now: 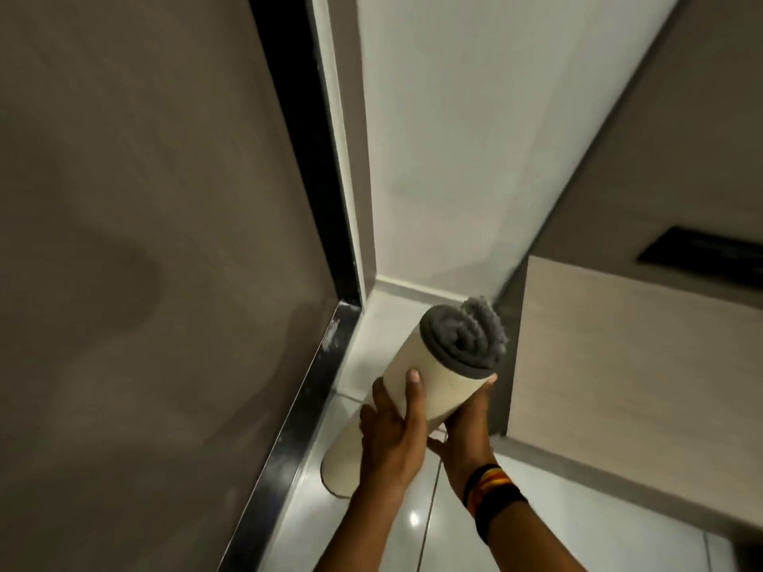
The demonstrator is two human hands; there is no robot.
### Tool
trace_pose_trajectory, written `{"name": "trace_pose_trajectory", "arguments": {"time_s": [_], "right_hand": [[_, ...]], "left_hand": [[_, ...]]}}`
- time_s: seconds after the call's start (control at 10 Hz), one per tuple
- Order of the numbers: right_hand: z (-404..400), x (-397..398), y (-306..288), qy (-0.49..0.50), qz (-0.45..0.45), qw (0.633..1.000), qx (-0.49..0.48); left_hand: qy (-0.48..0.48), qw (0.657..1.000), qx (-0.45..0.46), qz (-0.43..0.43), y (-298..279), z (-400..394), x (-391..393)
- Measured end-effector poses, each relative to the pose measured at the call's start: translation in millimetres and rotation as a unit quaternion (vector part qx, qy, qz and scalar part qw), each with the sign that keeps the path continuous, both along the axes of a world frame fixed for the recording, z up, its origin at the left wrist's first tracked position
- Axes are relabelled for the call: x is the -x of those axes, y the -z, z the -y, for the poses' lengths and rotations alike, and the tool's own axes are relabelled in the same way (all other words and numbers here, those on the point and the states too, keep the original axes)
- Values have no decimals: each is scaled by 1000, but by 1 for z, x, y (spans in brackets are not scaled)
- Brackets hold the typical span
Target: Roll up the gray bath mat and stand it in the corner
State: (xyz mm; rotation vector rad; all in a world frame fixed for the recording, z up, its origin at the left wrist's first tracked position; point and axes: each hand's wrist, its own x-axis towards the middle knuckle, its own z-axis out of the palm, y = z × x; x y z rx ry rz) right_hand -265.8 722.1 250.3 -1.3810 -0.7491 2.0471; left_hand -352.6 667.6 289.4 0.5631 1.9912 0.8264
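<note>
Both hands hug the rolled gray bath mat (429, 390). The left hand (392, 431) and right hand (462, 431) wrap tight around its middle. It tilts, bottom end on the shiny floor (413, 530) near the corner.

No readable text, label, brand, number or sign anywhere in view. Dark rectangular plate (702, 251) on beige panel at right: faint pale marks across it, too blurred to read. Rolled bath mat (429, 390): plain cream backing, gray pile, no tag visible. Striped wristband (491, 495) on right wrist: colour bands only, no lettering.
</note>
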Motion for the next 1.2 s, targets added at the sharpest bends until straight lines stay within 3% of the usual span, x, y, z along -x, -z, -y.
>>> {"name": "trace_pose_trajectory", "arguments": {"time_s": [0.2,0.4,0.6,0.9,1.0,1.1,1.2], "right_hand": [[-116,10,-4,58,-59,996,-33],[-209,16,37,80,-94,991,42],[-266,18,85,117,-84,983,118],[-290,13,106,235,-91,961,115],[-255,15,97,164,59,979,102],[-203,6,79,-80,304,949,-20],[-177,0,47,-229,361,858,-286]], "left_hand": [[2,999,-40,-18,1,-108,1],[6,1000,-15,2,38,-197,10],[4,999,40,29,74,-258,16],[34,995,76,59,95,-307,6],[71,994,73,31,91,-298,10],[161,973,68,-149,87,-276,22],[263,912,79,-306,77,-240,43]]}}
